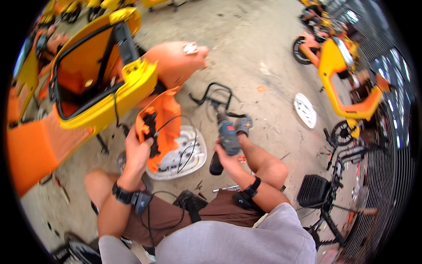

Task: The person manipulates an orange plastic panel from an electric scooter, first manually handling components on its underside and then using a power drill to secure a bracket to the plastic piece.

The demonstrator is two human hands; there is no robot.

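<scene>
My left hand (137,149) grips an orange plastic panel (163,127) with a black fitting on its inner side and a thin cable looping from it. My right hand (223,156) is closed on a dark cordless drill (227,136) with a teal body, pointing forward. Below the panel a white tray (193,157) with small dark parts lies on the floor. Beyond the drill lies a black tubular metal frame (224,92).
A yellow and orange scooter (118,116) with an open compartment stands close at left. Another scooter (329,77) and a white oval plate (305,110) are at right, near a black bicycle-like frame (327,211). More scooters line the back.
</scene>
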